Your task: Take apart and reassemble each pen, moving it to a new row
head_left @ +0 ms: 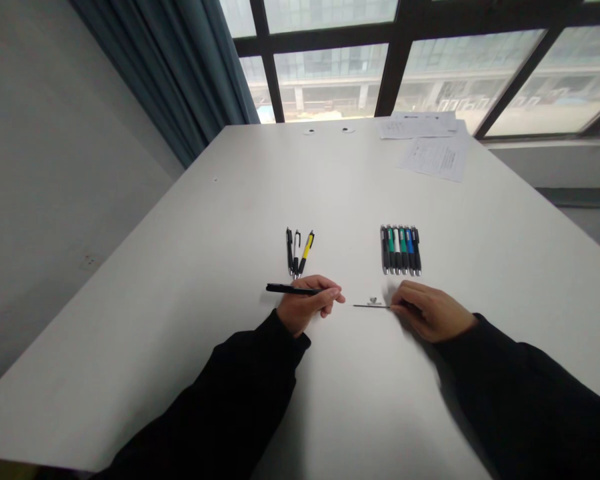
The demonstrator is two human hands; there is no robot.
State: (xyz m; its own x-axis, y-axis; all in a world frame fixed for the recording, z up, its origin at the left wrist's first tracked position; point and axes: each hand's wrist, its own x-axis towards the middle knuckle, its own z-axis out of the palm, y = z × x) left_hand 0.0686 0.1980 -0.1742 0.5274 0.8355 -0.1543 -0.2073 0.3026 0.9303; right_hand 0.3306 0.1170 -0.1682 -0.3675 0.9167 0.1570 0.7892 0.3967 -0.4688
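While L fingers (333, 294) clasp blk pen (281, 289), R fingers (406, 294) — closely pinched, holding thin rod (369, 306)

Blue curtain (173, 67), grey wall (60, 113) — dark-framed windows (401, 47) — building (325, 70) outside, apparently.

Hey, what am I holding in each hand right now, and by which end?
Your left hand holds a black pen toward its right-hand end. Your right hand pinches a thin dark rod at its right-hand end.
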